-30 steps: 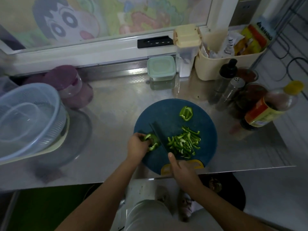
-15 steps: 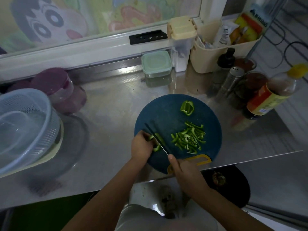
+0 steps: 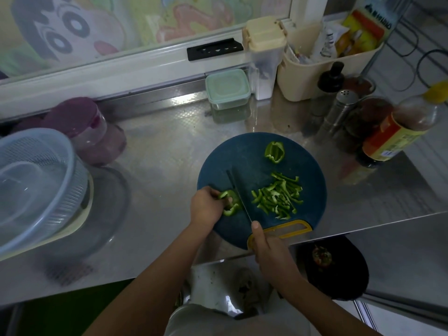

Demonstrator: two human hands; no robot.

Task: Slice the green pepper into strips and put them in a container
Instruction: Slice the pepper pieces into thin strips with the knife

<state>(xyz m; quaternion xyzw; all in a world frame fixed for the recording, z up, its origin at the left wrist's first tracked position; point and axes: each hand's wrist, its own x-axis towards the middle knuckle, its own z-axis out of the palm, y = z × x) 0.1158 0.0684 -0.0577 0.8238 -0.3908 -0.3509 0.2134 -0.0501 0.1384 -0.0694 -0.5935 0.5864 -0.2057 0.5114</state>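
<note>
My left hand (image 3: 206, 207) curls its fingers over a curved, glossy green pepper piece (image 3: 230, 206) at eight o'clock on the round dark-blue cutting board (image 3: 242, 156). My right hand (image 3: 264, 246) grips the thin dark-bladed knife (image 3: 238, 192), whose blade lies against the piece's right edge. A loose heap of narrow green pepper strips (image 3: 278, 197) sits at four o'clock, and an uncut cupped pepper chunk (image 3: 274, 151) at one o'clock. The board rests on a shiny steel table (image 3: 164, 146) under a window covered with a cartoon print (image 3: 72, 27). A mint-lidded square container (image 3: 228, 89) stands at twelve o'clock.
</note>
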